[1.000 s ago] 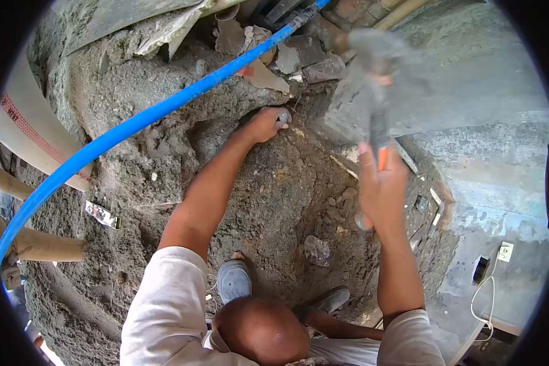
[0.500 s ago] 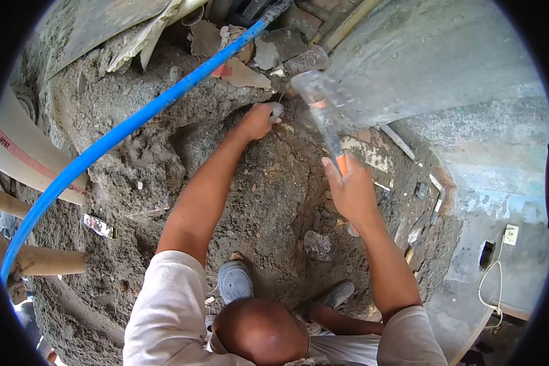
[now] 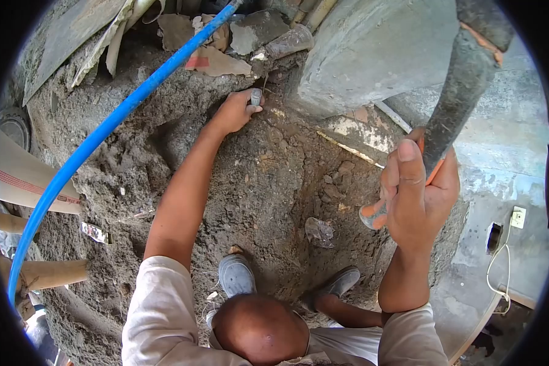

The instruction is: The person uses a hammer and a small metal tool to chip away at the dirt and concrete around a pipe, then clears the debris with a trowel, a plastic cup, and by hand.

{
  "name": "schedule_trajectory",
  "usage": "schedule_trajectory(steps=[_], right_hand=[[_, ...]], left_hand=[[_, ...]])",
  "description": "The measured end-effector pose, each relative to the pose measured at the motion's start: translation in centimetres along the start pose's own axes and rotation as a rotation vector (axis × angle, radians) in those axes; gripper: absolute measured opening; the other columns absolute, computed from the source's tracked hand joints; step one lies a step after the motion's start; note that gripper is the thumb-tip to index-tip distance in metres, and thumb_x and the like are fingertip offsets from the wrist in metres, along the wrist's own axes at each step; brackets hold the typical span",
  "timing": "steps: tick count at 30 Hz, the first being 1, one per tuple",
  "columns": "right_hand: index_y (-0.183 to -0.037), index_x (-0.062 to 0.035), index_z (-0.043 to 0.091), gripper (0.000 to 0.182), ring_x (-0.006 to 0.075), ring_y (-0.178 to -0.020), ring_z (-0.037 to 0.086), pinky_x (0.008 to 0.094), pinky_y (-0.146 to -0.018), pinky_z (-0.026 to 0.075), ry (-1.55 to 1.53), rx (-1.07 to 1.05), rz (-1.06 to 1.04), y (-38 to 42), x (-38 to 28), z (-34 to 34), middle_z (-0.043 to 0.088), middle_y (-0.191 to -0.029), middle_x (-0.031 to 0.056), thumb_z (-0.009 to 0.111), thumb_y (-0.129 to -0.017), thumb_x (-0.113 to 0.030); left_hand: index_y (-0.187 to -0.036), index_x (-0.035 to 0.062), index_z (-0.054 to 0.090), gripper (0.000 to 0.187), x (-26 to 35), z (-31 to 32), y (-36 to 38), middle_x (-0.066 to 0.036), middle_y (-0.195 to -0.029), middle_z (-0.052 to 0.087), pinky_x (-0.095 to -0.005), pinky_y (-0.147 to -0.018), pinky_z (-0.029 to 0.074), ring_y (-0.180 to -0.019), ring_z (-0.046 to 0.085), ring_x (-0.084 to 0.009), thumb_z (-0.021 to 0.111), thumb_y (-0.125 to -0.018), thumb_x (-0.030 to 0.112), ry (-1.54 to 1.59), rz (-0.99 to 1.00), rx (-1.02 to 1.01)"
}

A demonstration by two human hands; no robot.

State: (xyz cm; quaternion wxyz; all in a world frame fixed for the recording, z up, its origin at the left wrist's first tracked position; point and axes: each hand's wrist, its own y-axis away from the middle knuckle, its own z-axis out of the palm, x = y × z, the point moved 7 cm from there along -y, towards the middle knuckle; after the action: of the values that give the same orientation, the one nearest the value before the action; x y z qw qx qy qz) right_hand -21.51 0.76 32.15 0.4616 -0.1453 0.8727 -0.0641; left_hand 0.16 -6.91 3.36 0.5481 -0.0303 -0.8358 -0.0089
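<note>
My left hand (image 3: pixel 234 113) is wrapped round a chisel (image 3: pixel 256 96) beside the foot of the concrete wall. Only the chisel's blunt grey end shows above the fist; its lower part is hidden by the hand and dirt. Raised on the right, my right hand (image 3: pixel 418 198) grips a hammer (image 3: pixel 459 94) by its grey-and-orange handle. The hammer's head is at the top right, partly cut off by the edge of the view. Rough, dug-up soil (image 3: pixel 256 183) lies beneath both hands.
A blue hose (image 3: pixel 107 125) crosses the upper left. Broken slabs (image 3: pixel 259 30) and a plastic cup (image 3: pixel 290 41) lie beyond my left hand. The concrete wall (image 3: pixel 354 55) stands at the upper right. Crumpled plastic (image 3: pixel 319 232) rests on the soil near my shoes (image 3: pixel 236 274).
My right hand has swung the hammer up and to the right, away from the chisel and nearer the camera. My left hand still holds the chisel; the whole view has shifted slightly.
</note>
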Motion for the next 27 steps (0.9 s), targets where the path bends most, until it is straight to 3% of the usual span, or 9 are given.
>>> schedule_trajectory(steps=[4,8,13,15,18,21,23,24,27], right_hand=[[-0.096,0.0029,0.057,0.024,0.0151,-0.054,0.055,0.0302,-0.05,0.043,-0.092,-0.05,-0.049,-0.2,1.8,3.2,0.057,-0.062,0.0081,0.061,-0.091,-0.02],[-0.101,0.0061,0.054,0.032,0.0439,-0.068,0.062,0.0465,-0.062,0.049,0.621,-0.657,0.204,0.4,13.1,10.6,0.062,-0.073,0.0258,0.057,-0.092,-0.025],[-0.092,0.0039,0.053,0.027,0.0389,-0.066,0.064,0.0442,-0.059,0.049,0.467,-0.516,0.144,-1.0,4.3,8.1,0.062,-0.072,0.024,0.056,-0.093,-0.023],[-0.092,0.0029,0.053,0.024,0.0325,-0.062,0.064,0.0396,-0.055,0.048,0.125,-0.161,-0.027,-2.0,-0.6,5.5,0.062,-0.071,0.023,0.056,-0.093,-0.02],[-0.094,0.0023,0.053,0.021,0.0265,-0.059,0.064,0.0365,-0.053,0.046,-0.301,-0.123,-0.073,-1.1,2.0,6.6,0.061,-0.07,0.0214,0.057,-0.092,-0.019],[-0.096,0.0014,0.055,0.024,0.0171,-0.054,0.055,0.0371,-0.056,0.047,0.224,-0.327,-0.005,0.6,9.3,9.9,0.051,-0.058,0.0086,0.056,-0.093,-0.022],[-0.094,0.0046,0.054,0.025,0.0377,-0.06,0.062,0.0395,-0.054,0.047,0.665,-0.612,-0.018,0.7,11.7,10.7,0.061,-0.068,0.0215,0.058,-0.091,-0.02],[-0.095,0.0048,0.053,0.027,0.0438,-0.066,0.06,0.0406,-0.056,0.047,0.566,-0.61,0.01,0.2,8.7,10.2,0.061,-0.071,0.0248,0.059,-0.091,-0.021],[-0.091,0.0023,0.054,0.025,0.0284,-0.058,0.061,0.0355,-0.052,0.046,0.22,-0.201,-0.016,-2.0,-0.5,6.6,0.06,-0.065,0.0139,0.059,-0.092,-0.023]], left_hand=[[-0.097,0.0021,0.059,0.017,-0.3,0.3,0.1,-0.013,-0.084,0.063,-0.0334,-0.076,0.046,-0.076,0.056,-0.0201,0.066,-0.082,0.005,-0.033,0.02,-0.005],[-0.096,0.0012,0.06,0.017,-2.8,2.2,0.2,-0.016,-0.082,0.063,-0.0335,-0.076,0.046,-0.076,0.057,-0.0213,0.067,-0.081,0.005,-0.138,0.033,-0.008],[-0.098,0.0018,0.062,0.02,-1.1,0.6,0.5,-0.016,-0.082,0.064,-0.0343,-0.075,0.047,-0.075,0.059,-0.0221,0.068,-0.079,0.006,-0.043,0.025,-0.013],[-0.098,0.0018,0.062,0.019,-1.4,0.7,0.9,-0.015,-0.082,0.064,-0.0343,-0.074,0.047,-0.074,0.059,-0.022,0.067,-0.079,0.005,-0.041,-0.01,-0.018],[-0.097,0.0013,0.062,0.019,-1.7,0.4,0.7,-0.016,-0.084,0.065,-0.0362,-0.074,0.047,-0.074,0.06,-0.0264,0.068,-0.08,0.007,-0.026,0.01,0.007],[-0.097,0.0007,0.061,0.02,-1.9,0.5,0.7,-0.019,-0.087,0.065,-0.0384,-0.075,0.047,-0.077,0.06,-0.033,0.068,-0.081,0.009,-0.142,-0.018,0.014],[-0.097,0.0001,0.061,0.021,-1.1,-0.3,0.2,-0.02,-0.089,0.065,-0.0403,-0.076,0.047,-0.082,0.061,-0.0371,0.069,-0.081,0.01,-0.143,-0.013,0.022],[-0.097,0.0003,0.061,0.021,-1.0,-0.3,0.1,-0.02,-0.089,0.065,-0.0402,-0.076,0.047,-0.083,0.061,-0.0367,0.069,-0.081,0.011,-0.115,0.017,0.026],[-0.096,0.0017,0.061,0.02,-1.8,1.1,0.4,-0.019,-0.089,0.065,-0.0402,-0.075,0.047,-0.082,0.061,-0.0358,0.069,-0.08,0.011,-0.048,0.039,-0.013]])
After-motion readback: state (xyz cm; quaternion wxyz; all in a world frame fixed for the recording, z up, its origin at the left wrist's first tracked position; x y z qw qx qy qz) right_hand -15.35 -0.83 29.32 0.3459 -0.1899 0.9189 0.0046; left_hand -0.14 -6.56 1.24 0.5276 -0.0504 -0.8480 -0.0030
